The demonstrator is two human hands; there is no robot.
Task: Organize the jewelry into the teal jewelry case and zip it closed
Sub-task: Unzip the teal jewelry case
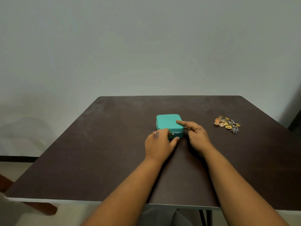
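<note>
— Step in hand?
— Opening the closed teal fabric jewelry case with rounded corners [169, 124], flat on the dark brown surface [114, 152]. Zip apparently shut all round; small metal pull [173, 133] on the near side.
— Left grip?
— Left hand [158, 144] at the case's near edge, thumb and fingers curled close around the pull; whether actually pinched on it, cannot tell.
— Right grip?
— Right hand [195, 136] loose and mostly open, holding nothing, forefinger laid on the lid's near right corner.
— Doing it well?
— Press down with that forefinger to pin the case, pinch the pull firmly, draw along the seam, slow round corners.
— Jewelry?
— Heap of small gold and silver metal pieces [227, 123] well off beyond the right grip, untouched.
</note>
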